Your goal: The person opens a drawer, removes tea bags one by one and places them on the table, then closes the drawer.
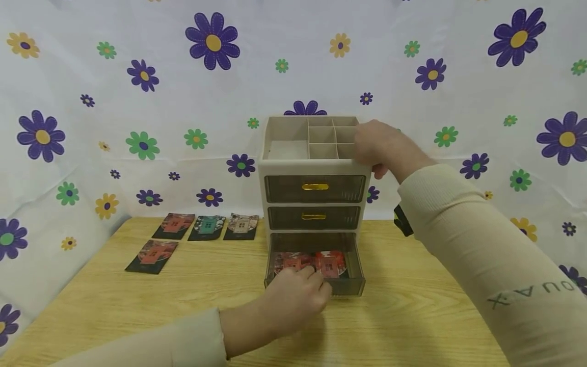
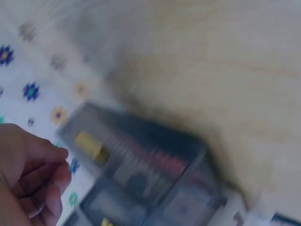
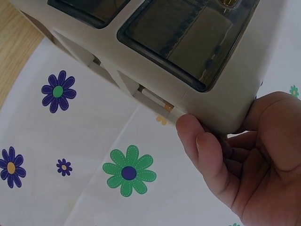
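A cream desktop drawer organizer (image 1: 316,167) stands on the table, its bottom drawer (image 1: 350,286) pulled out. Inside that drawer lie red-and-dark printed packets (image 1: 331,265). My left hand (image 1: 293,298) is in front of the drawer, fingers loosely bent. In the left wrist view, a small gap separates its fingertips from the drawer's gold handle (image 2: 91,145), and nothing shows in its grasp. My right hand (image 1: 378,145) grips the organizer's upper right edge. The right wrist view shows that hand's thumb and fingers around the corner (image 3: 230,120).
Several flat printed packets lie on the table left of the organizer, among them a green one (image 1: 207,228) and a red one (image 1: 153,256). Two closed drawers (image 1: 284,189) with gold handles sit above the pulled-out one. A flower-print cloth (image 1: 174,102) hangs behind.
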`<action>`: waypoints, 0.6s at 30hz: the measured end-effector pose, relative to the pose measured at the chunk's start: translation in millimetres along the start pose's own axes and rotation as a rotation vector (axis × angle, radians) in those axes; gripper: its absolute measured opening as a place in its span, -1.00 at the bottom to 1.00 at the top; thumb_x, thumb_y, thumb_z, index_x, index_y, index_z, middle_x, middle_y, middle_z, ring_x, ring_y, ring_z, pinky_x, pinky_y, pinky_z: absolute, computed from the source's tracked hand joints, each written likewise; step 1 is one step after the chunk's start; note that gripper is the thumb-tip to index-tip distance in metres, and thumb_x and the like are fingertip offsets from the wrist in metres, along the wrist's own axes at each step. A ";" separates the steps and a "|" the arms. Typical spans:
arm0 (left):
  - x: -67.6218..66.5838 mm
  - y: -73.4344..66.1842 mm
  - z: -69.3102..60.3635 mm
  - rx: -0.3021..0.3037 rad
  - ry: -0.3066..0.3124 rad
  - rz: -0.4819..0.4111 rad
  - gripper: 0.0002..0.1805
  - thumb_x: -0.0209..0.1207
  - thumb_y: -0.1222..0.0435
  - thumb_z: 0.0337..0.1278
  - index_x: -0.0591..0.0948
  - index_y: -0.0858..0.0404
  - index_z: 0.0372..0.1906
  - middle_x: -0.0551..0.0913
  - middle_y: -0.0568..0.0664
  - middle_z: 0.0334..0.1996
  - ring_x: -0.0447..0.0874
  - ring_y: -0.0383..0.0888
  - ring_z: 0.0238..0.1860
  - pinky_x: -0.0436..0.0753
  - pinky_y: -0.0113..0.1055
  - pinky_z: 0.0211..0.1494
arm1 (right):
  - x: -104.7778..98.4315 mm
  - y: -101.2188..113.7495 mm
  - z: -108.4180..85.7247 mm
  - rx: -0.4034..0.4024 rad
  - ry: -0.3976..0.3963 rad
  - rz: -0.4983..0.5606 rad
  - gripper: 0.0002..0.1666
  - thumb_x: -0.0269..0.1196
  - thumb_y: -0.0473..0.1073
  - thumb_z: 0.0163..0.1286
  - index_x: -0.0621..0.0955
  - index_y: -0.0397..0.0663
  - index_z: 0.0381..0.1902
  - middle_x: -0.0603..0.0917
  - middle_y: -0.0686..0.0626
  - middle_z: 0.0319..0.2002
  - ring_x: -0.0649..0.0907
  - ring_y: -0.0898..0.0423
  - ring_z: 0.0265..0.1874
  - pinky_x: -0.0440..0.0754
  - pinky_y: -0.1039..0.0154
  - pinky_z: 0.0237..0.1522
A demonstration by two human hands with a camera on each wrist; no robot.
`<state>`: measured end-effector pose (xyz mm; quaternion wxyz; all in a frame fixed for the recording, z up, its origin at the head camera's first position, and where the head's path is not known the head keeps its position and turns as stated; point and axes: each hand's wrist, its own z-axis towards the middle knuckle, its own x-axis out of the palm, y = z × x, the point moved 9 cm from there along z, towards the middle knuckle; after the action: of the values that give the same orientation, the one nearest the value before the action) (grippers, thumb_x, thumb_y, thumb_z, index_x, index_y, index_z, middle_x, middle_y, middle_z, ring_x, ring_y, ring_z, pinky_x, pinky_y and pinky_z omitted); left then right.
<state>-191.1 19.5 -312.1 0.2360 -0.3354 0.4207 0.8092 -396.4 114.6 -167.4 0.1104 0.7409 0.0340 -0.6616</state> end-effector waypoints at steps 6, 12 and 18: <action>6.6 51.8 14.1 -0.121 0.107 -0.186 -0.88 0.29 0.42 0.05 0.70 0.13 -0.46 0.64 -0.14 -0.58 0.49 -0.27 -0.59 0.44 -0.46 -0.62 | -1.5 1.2 -0.6 0.006 -0.001 -0.002 -0.68 0.09 -0.39 0.40 0.48 -0.30 0.09 0.57 -0.29 -0.10 0.72 -0.08 -0.42 0.74 0.20 -0.49; 65.7 82.2 6.9 -0.250 0.475 -0.550 -0.86 0.25 0.51 0.05 0.74 0.25 -0.37 0.72 -0.03 -0.48 0.53 -0.23 -0.52 0.48 -0.39 -0.46 | 2.0 1.3 0.6 0.001 0.012 0.007 -0.69 0.07 -0.38 0.41 0.48 -0.31 0.09 0.57 -0.30 -0.10 0.72 -0.06 -0.45 0.73 0.22 -0.52; 99.7 76.0 -0.7 -0.273 0.710 -0.678 -0.86 0.29 0.53 0.04 0.69 0.24 -0.48 0.57 -0.12 -0.64 0.32 -0.29 -0.61 0.30 -0.39 -0.52 | -0.4 1.3 1.6 -0.001 0.011 -0.004 -0.70 0.05 -0.34 0.45 0.49 -0.30 0.09 0.59 -0.30 -0.10 0.73 -0.04 -0.49 0.75 0.18 -0.48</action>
<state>-307.6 -11.8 -346.6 0.2816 -0.7353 0.2328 0.5708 -397.8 113.0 -167.0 0.1093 0.7444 0.0367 -0.6577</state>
